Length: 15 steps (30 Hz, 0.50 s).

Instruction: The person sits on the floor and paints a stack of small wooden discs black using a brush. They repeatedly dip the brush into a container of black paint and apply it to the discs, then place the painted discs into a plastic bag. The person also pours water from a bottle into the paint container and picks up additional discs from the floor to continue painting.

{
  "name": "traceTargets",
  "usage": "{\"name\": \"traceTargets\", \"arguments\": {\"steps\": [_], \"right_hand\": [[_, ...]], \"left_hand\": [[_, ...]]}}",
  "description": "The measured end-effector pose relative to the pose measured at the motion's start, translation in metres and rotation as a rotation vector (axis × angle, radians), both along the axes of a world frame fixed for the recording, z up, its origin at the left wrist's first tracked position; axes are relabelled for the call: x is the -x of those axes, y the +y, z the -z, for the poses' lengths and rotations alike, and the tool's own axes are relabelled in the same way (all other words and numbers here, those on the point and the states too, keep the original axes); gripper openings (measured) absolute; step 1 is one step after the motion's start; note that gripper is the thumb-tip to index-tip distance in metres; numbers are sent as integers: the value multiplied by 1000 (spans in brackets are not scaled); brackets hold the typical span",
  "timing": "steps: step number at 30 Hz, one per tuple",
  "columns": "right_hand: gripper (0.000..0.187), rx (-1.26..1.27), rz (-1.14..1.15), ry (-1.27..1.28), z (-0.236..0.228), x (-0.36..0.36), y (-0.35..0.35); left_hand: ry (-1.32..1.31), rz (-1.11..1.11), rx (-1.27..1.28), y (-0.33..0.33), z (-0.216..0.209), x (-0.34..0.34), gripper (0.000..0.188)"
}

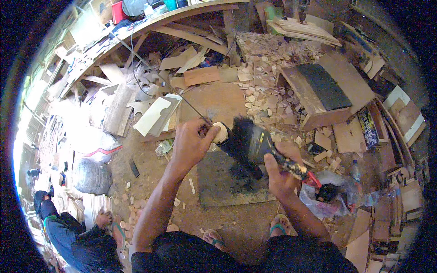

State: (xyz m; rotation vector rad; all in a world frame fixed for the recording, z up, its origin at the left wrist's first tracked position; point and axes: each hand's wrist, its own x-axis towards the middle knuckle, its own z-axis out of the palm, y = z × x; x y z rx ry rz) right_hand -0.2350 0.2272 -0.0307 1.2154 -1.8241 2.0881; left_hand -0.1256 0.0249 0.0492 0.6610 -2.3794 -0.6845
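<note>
My left hand [193, 139] is closed, pinching a small pale wooden piece [221, 133] between thumb and fingers. A long dark part [246, 164] slants down to the right from beside that piece; whether they are joined I cannot tell. In my right hand [282, 175] is a wide black brush-like tool [255, 141] with a fuzzy dark end, its speckled handle ending in red. The tool's fuzzy side is close beside the wooden piece. Beneath both hands lies a black-stained board [218, 182] on the ground. A thin rod [193, 107] runs from the upper left to my left hand.
A wooden box [296, 88] with a black pad stands at right, near a heap of wood offcuts [268, 86]. A clear plastic bag [325, 191] lies right of my right hand. A workbench [182, 13] spans the back. Another person's hand [104, 219] shows lower left.
</note>
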Motion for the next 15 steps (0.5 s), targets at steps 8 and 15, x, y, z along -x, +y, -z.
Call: {"name": "traceTargets", "arguments": {"steps": [8,15], "right_hand": [[31,-117,-154,42,-5,-16,10],[30,-46,28,109,-10,-4,-3]], "left_hand": [[-16,-30,0,-2,-5,0,30],[-48,7,-6,5,-6,4,29]]}}
